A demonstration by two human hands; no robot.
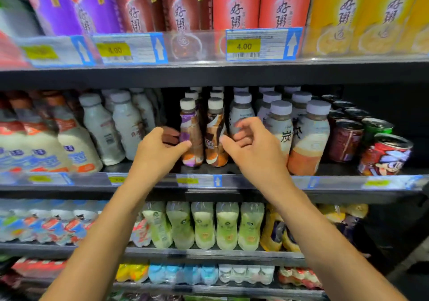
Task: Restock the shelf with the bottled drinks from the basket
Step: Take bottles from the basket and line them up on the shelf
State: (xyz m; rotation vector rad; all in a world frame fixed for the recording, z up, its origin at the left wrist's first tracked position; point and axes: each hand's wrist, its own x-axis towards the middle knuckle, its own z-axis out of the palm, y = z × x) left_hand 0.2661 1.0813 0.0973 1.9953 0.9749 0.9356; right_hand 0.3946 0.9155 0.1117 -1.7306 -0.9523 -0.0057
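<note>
Two small coffee bottles stand side by side at the front of the middle shelf [232, 181]: one with a purple-and-brown label [191, 135] and one with a brown-and-white label [216, 135]. More of the same stand in rows behind them. My left hand [157, 152] is beside the purple bottle, thumb tip touching its left side, fingers curled and apart. My right hand [250, 147] is just right of the brown bottle, index finger at its side, fingers loosely curled in front of a grey-label bottle [242, 112]. Neither hand encloses a bottle. No basket is in view.
White milk bottles [102, 128] fill the shelf to the left, tall grey-capped tea bottles [310, 138] and cans [385, 154] to the right. Above is a shelf of large porridge cans [236, 5]. Below stand green bottles [204, 226]. A dark gap lies behind my left hand.
</note>
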